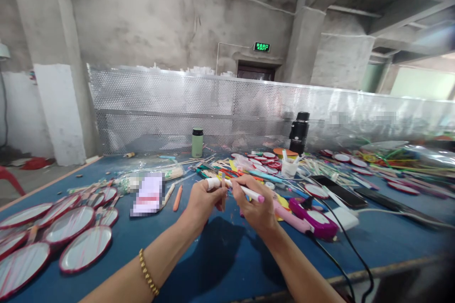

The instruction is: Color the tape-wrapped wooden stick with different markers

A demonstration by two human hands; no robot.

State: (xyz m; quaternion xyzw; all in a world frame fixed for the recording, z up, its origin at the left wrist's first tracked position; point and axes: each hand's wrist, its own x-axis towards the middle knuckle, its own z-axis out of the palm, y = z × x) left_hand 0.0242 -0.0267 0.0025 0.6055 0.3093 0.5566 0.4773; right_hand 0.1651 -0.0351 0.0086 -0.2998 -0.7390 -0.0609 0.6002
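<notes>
My left hand point(197, 201) is closed on a small flat wooden stick point(223, 181) held upright between thumb and fingers. A white wrap point(213, 182) covers one of its fingers, and a gold bead bracelet point(147, 272) circles the wrist. My right hand point(258, 206) grips a white marker pen point(251, 192) with a pink end. The pen's other end points left, close to the stick; whether they touch I cannot tell. Both hands are just above the blue table point(216, 265). Orange point(178, 198) and cream-coloured point(168, 197) slim pieces lie left of them.
Round white discs with red rims point(85, 248) overlap at left. A magenta-and-pink glue gun point(313, 220), with cables, lies right, near a phone point(339, 190). Behind are a white cup of pens point(289, 167), a green tumbler point(197, 143), a black flask point(299, 133) and a perforated metal panel point(159, 113).
</notes>
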